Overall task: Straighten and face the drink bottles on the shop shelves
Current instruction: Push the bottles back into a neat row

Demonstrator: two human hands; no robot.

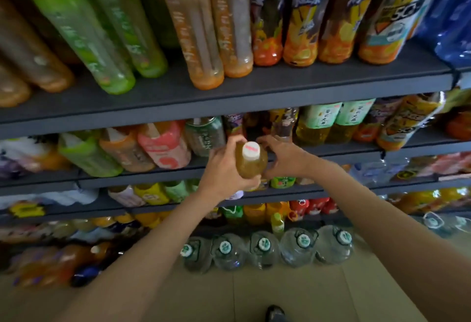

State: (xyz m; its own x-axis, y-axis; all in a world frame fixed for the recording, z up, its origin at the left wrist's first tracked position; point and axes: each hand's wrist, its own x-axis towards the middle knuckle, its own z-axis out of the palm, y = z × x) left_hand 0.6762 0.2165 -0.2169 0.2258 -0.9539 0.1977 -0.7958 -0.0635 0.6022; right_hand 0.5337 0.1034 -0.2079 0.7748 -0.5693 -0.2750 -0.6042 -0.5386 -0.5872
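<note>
Gripping an amber drink bottle (251, 166) around its body, the left hand (224, 171) holds it out in front of the second shelf (254, 162), fingers curled round the far side and thumb underneath. The bottle's white cap (251, 150) points toward the camera, with a faint pink mark across its top. The right hand (283, 159) is just beside the bottle on its right, fingers spread and bent, their tips reaching in toward the dark-labelled bottles (283, 125) at the shelf's front edge; whether it touches the held bottle or those on the shelf cannot be told.

Left of the hands on that same shelf stand a green-labelled bottle (205, 135), a pink one (165, 145), an orange one (125, 150) and a lime-green one (86, 153), all leaning. To the right stand pale-green labelled tea bottles (331, 122).

The top shelf (229, 92) carries tall green bottles (102, 36), tall orange bottles (204, 28) and yellow-and-orange iced tea bottles (318, 15).

Lower shelves hold more small bottles, blurred. On the tiled floor (280, 291) a row of large clear water jugs (265, 247) with green-and-white caps stands against the shelving. A dark shoe tip (275, 314) shows at the bottom edge.
</note>
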